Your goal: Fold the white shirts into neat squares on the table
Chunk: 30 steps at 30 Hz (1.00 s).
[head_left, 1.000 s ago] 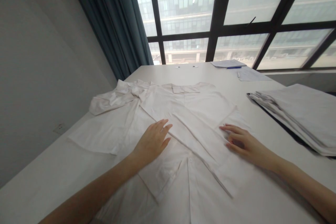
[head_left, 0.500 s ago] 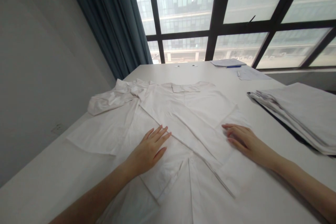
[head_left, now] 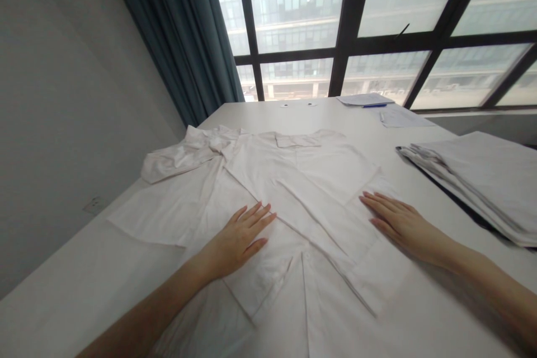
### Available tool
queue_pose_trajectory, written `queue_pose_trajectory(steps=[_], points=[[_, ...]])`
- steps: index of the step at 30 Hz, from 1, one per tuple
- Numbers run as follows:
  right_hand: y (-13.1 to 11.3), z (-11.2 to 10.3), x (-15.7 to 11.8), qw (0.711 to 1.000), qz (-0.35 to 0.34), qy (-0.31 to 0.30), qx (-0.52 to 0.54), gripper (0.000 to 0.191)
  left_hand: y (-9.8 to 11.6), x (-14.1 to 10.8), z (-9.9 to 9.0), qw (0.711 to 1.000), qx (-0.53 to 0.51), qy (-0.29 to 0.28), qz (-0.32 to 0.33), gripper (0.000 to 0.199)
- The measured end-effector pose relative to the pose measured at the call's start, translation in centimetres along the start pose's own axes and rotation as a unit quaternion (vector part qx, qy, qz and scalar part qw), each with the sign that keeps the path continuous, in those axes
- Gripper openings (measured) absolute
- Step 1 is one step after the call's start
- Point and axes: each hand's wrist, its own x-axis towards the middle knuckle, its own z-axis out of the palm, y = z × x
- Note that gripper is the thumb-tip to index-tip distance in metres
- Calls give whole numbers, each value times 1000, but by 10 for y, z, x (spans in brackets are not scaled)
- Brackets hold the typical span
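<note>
Across the white table (head_left: 255,114), a white shirt (head_left: 293,201) was spread mostly flat, but bunched at far left and creased, some smoothing apparently left. The left hand (head_left: 239,240) was laid open on its middle, the right hand (head_left: 398,226) open at its right side, nothing gripped. Folded cloth (head_left: 490,179) was stacked rightward, papers (head_left: 356,99) near the window (head_left: 297,11).

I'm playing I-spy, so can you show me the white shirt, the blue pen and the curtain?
White shirt (head_left: 306,201): head view, on its creased middle.
Blue pen (head_left: 375,105): head view, middle of its barrel.
Curtain (head_left: 180,33): head view, on its hanging folds.
</note>
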Motion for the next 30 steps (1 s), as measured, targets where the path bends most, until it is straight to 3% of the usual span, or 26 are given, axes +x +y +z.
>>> queue_pose_trajectory(steps=[9,15,19,23,26,30], points=[[4,-9,0,1000,-2,-22,7,56,-1,-5,-3,999,-21,-30,6,51],[15,-26,8,990,-14,-36,133,51,-16,4,-9,999,-23,-40,-21,49],[32,-34,26,989,15,18,148,47,-52,25,-10,997,46,19,-63,49],[62,-29,67,982,65,76,158,45,-99,66,-19,988,103,39,-111,50],[83,-18,109,961,156,115,196,51,-133,106,-26,980,49,27,-191,56],[99,-4,165,942,212,135,224,57,-172,157,-26,960,-1,64,-274,59]])
